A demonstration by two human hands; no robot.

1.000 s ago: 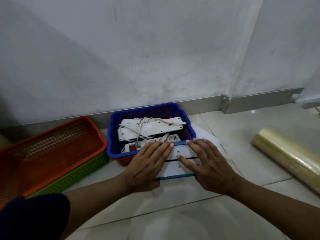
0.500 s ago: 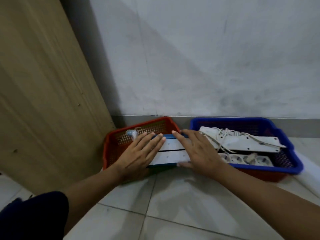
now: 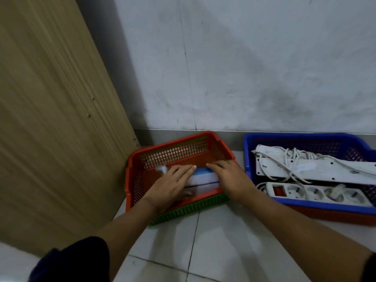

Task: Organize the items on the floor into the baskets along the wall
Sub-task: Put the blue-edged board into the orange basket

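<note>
I am kneeling at the wall (image 3: 254,68) beside a tall wooden panel (image 3: 50,108), working over the tiled floor (image 3: 213,241) where two sets of baskets are lining the skirting. The blue basket (image 3: 305,205) — sitting in a red one — is already holding two white power strips (image 3: 317,170) and their tangled cord. To its left, the red basket (image 3: 173,153), nested in a green basket (image 3: 189,208), is receiving a flat stack of white and blue boxes (image 3: 203,179). I am pressing that stack down into it: my left hand (image 3: 171,185) is lying nearly flat, fingers extended, over the stack's left end, and my right hand (image 3: 230,178) is lying just as flat over its right end — neither is curling round anything. A small pale object (image 3: 161,168) is lying just beyond my left fingertips; I cannot tell what it is. The boxes are looking light, stiff and smooth-faced, likely to slide against each other, so I judge the short ends are the place to hold them.
</note>
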